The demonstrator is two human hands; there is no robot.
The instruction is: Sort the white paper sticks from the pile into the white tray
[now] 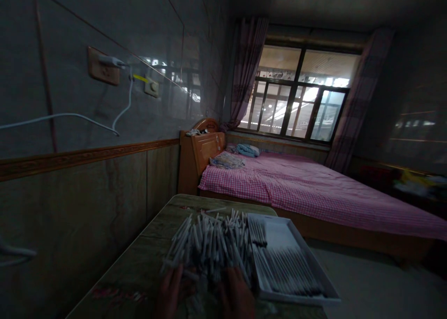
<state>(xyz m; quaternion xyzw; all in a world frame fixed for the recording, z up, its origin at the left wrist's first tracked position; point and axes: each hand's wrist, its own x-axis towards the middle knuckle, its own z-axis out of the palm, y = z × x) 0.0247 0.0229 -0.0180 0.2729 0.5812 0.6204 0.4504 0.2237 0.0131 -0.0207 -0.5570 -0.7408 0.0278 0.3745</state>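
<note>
A heap of thin, white, pen-like sticks (213,237) lies on the small table (146,254). My left hand (171,291) is at the heap's near left edge, its fingers dark and smeared. One pale stick (190,275) shows right beside those fingers; whether they grip it is unclear. At the near right part of the heap, my right hand (236,293) reaches in with its fingers forward, and its fingertips blur into the sticks. Right of the heap, a shallow white tray (279,230) holds more such sticks, laid side by side in a long row and a smaller far group.
Beyond the table stands a bed with a pink checked sheet (286,179) and a wooden headboard (206,151). The tiled wall (160,184) runs along the left, with a white cable (77,115) plugged into a socket (94,67). Floor (359,272) shows at the right.
</note>
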